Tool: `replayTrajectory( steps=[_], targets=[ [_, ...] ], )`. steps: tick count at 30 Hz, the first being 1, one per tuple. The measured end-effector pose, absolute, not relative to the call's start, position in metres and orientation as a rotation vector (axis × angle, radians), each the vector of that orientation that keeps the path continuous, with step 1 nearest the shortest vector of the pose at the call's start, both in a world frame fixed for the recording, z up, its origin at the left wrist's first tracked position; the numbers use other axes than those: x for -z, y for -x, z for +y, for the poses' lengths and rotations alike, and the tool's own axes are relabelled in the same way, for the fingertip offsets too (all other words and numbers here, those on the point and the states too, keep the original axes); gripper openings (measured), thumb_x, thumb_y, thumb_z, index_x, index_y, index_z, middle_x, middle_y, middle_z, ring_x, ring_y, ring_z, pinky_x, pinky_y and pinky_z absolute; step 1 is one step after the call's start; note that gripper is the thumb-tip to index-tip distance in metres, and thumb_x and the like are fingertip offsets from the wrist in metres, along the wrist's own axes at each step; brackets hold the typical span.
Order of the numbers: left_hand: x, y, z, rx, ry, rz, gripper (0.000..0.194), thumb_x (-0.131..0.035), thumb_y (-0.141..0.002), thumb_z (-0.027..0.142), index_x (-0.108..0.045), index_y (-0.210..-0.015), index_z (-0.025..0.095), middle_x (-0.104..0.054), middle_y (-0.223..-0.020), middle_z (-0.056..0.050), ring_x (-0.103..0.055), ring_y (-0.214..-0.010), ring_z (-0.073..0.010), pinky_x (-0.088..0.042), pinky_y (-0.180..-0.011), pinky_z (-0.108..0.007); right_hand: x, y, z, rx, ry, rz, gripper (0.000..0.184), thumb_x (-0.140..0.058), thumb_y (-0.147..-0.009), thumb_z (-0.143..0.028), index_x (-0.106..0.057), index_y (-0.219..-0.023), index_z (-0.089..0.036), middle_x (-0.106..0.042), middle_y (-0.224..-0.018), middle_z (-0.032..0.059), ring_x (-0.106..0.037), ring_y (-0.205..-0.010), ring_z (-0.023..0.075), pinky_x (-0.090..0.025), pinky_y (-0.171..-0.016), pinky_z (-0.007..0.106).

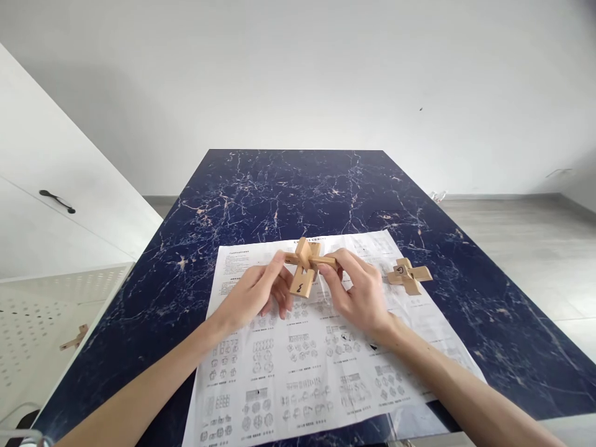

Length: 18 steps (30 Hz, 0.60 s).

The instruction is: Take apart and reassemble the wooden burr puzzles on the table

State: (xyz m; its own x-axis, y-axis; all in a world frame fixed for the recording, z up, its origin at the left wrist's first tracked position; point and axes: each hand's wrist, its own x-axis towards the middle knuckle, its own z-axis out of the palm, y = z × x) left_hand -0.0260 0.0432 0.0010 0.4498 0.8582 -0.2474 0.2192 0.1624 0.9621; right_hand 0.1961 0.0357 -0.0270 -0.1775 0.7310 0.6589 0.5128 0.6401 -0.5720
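Between my two hands is a wooden burr puzzle (pixel 302 284) of interlocking bars, with a dark hand-drawn mark on the bar facing me. My left hand (pixel 256 288) pinches the bar end on the left between thumb and fingers. On the other side, my right hand (pixel 356 285) grips the bar end on the right. The puzzle is over the upper part of a printed instruction sheet (pixel 274 379) covered in small diagrams. Some of my fingertips are hidden behind the wood.
A second wooden burr puzzle (pixel 410 276) rests at the sheet's right edge. The dark blue marbled table (pixel 288 192) reaches toward a white wall (pixel 298 81). At left stand a white cabinet (pixel 60 155) and a perforated pale surface (pixel 37 323) with a wooden piece (pixel 74 338) on it.
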Motion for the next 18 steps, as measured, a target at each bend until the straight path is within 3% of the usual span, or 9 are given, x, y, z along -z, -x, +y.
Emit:
replayTrajectory(
  steps=[4,7,12,16,18],
  targets=[
    [-0.001,0.024,0.041,-0.601,-1.354,0.891,0.058,-0.048,-0.109,0.066,-0.072,-0.096,0.015,-0.079,-0.088,-0.01,-0.072,-0.062,-0.0164,-0.045,-0.048,-0.024,0.028,-0.196,0.036,-0.225,0.991,-1.871,0.016,-0.056,-0.111,-0.019,-0.064,-0.097,-0.02,-0.059,-0.075,-0.0011,-0.048,-0.061,0.0134,-0.04,-0.058,0.029],
    [0.003,0.024,0.04,-0.643,-1.32,0.845,0.046,-0.057,-0.109,0.057,-0.07,-0.092,0.016,-0.075,-0.082,-0.006,-0.069,-0.061,-0.0145,-0.045,-0.049,-0.024,0.028,-0.194,0.036,-0.213,0.996,-1.885,0.019,-0.055,-0.111,-0.021,-0.063,-0.095,-0.021,-0.058,-0.074,-0.0009,-0.047,-0.061,0.014,-0.04,-0.059,0.03],
    [0.008,0.024,0.042,-0.663,-1.275,0.806,0.047,-0.057,-0.11,0.053,-0.068,-0.084,0.016,-0.069,-0.072,-0.003,-0.065,-0.063,-0.0138,-0.049,-0.059,-0.026,0.029,-0.193,0.037,-0.265,1.064,-1.878,0.023,-0.053,-0.113,-0.028,-0.061,-0.092,-0.023,-0.056,-0.074,-0.0008,-0.048,-0.062,0.0153,-0.041,-0.06,0.031],
    [0.01,0.027,0.044,-0.713,-1.196,0.833,0.045,-0.058,-0.109,0.053,-0.07,-0.084,0.017,-0.067,-0.069,-0.002,-0.063,-0.063,-0.0152,-0.055,-0.066,-0.03,0.029,-0.194,0.039,-0.508,1.121,-1.869,0.014,-0.057,-0.11,-0.036,-0.061,-0.113,-0.023,-0.069,-0.096,0.0044,-0.06,-0.071,0.0169,-0.049,-0.062,0.032],
    [0.011,0.028,0.044,-0.731,-1.159,0.838,0.044,-0.06,-0.108,0.054,-0.07,-0.086,0.018,-0.067,-0.069,-0.001,-0.063,-0.062,-0.0156,-0.055,-0.065,-0.031,0.029,-0.194,0.04,-0.603,1.157,-1.878,0.024,-0.064,-0.105,-0.039,-0.059,-0.121,-0.023,-0.071,-0.109,0.0074,-0.063,-0.074,0.0175,-0.053,-0.063,0.033]
  ],
)
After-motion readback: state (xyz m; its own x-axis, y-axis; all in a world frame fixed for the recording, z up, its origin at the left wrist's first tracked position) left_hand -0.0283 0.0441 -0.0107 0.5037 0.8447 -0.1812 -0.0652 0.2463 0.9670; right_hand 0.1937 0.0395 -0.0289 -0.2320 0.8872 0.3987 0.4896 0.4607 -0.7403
